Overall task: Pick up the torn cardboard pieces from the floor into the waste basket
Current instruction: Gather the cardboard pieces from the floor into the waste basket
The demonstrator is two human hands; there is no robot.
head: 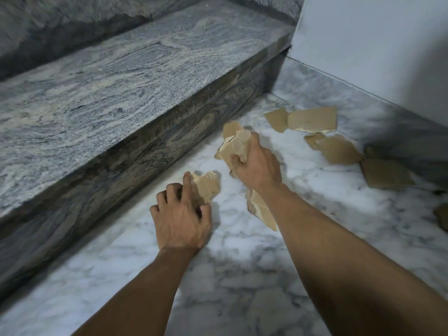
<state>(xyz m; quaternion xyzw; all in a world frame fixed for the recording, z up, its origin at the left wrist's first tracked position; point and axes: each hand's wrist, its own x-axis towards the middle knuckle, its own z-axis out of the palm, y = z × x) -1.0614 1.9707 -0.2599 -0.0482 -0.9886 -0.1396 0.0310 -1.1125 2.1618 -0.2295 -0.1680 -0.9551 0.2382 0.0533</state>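
My right hand (pixel 255 163) grips a bunch of torn tan cardboard pieces (pixel 235 146) just above the white marble floor (pixel 242 275); another piece (pixel 260 209) shows below my right wrist. My left hand (pixel 181 214) is curled over a smaller cardboard piece (pixel 206 186) near the foot of the step, fingers around it. Several more torn pieces lie loose on the floor at the right: a large one (pixel 312 118), a small one (pixel 276 120), and others (pixel 339 150) (pixel 385 174) toward the wall. No waste basket is in view.
A grey granite step (pixel 109 76) runs diagonally along the left, its dark riser (pixel 135 156) bordering the floor. A pale wall (pixel 375 44) closes the corner at the right. One more cardboard scrap (pixel 442 215) sits at the right edge.
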